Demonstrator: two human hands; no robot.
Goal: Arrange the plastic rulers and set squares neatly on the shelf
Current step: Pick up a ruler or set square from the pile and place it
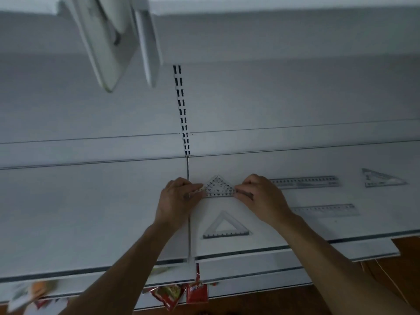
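A clear triangular set square (pixel 218 187) lies flat on the white shelf (pixel 91 212) near its middle seam. My left hand (pixel 177 201) pinches its left corner and my right hand (pixel 259 196) pinches its right corner. In front of it lies a second, hollow set square (pixel 225 226). To the right lie two clear rulers: one at the back (pixel 305 181), partly under my right hand, and one nearer the front (pixel 325 210). A third set square (pixel 383 178) sits far right.
An upper shelf with brackets (pixel 109 42) hangs overhead. A slotted upright (pixel 181 110) runs down the back panel. Red snack packets (pixel 177 294) hang on the lower shelf below the front edge. Brown floor (pixel 404 269) shows at the right.
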